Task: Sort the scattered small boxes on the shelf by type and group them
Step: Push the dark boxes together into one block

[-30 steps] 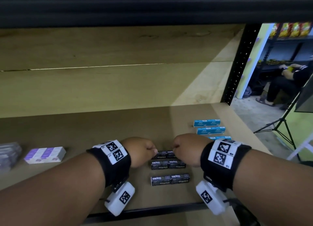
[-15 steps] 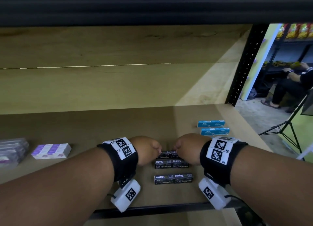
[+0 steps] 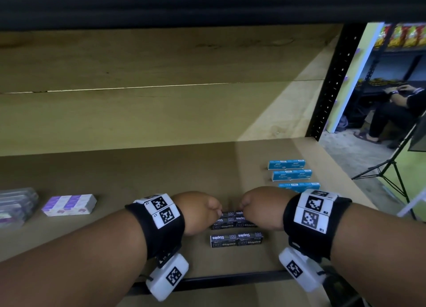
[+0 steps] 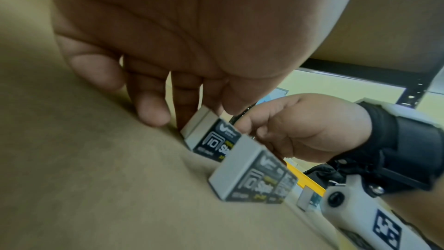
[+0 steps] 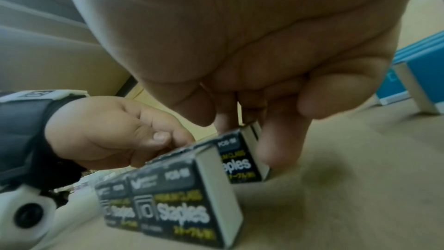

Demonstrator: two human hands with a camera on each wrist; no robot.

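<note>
Two rows of black staples boxes lie near the shelf's front edge. My left hand [image 3: 216, 212] and right hand [image 3: 244, 211] meet over the farther row [image 3: 232, 219], each with curled fingers pinching one end of it. In the left wrist view my fingertips [image 4: 153, 113] clamp the grey end of that row [image 4: 209, 138]. In the right wrist view my fingers [image 5: 276, 151] hold its other end [image 5: 240, 161]. The nearer row [image 3: 236, 238] lies untouched just in front. Three blue staples boxes [image 3: 291, 175] are lined up to the right.
A purple-and-white box [image 3: 69, 204] and clear plastic packs [image 3: 13, 205] lie at the left of the shelf board [image 3: 161, 175]. A black metal upright [image 3: 332, 83] bounds the right side. Beyond it a seated person [image 3: 391, 108] and a tripod [image 3: 389, 168] are visible.
Both hands stay on the farther black row with hardly any shift. The head view has drifted slightly, and the third blue box shows again behind my right hand.
</note>
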